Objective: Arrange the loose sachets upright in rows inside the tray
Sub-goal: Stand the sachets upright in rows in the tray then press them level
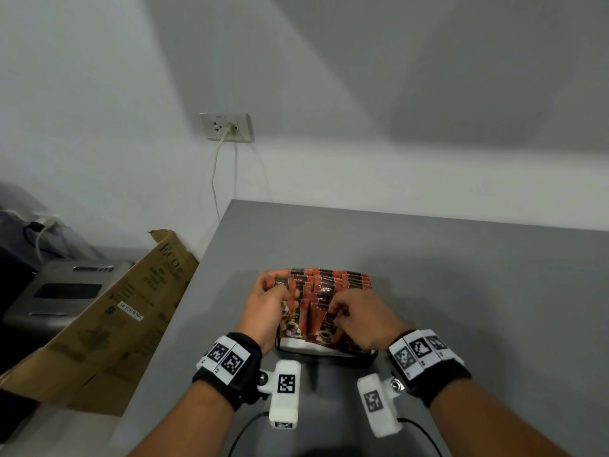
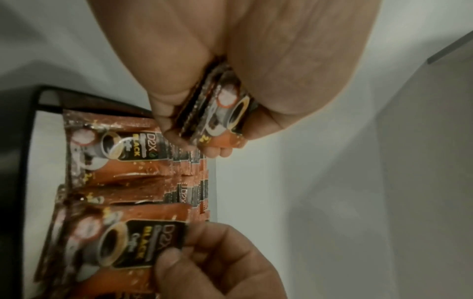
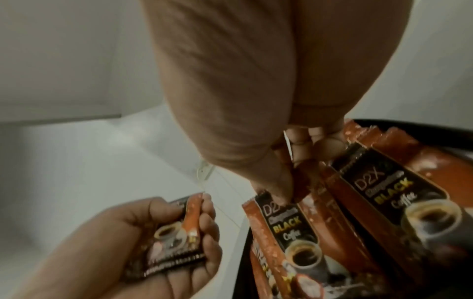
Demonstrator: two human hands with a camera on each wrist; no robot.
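A black wire-rimmed tray (image 1: 324,353) stands on the grey table (image 1: 478,291) and holds rows of upright orange-and-black coffee sachets (image 1: 342,280). My left hand (image 1: 280,293) hovers over the tray's left side and grips a small stack of loose sachets (image 2: 220,109), also seen in the right wrist view (image 3: 174,240). My right hand (image 1: 336,311) pinches the top edge of one sachet (image 3: 284,220) standing at the front of the tray, thumb (image 2: 176,261) on its printed face. The tray floor is hidden by the packets.
The table's left edge runs close to my left forearm. Beyond it an open cardboard box (image 1: 115,324) leans beside a grey appliance (image 1: 66,291). A wall socket (image 1: 227,127) with a cable sits above the table's back corner. Bare table lies right of the tray.
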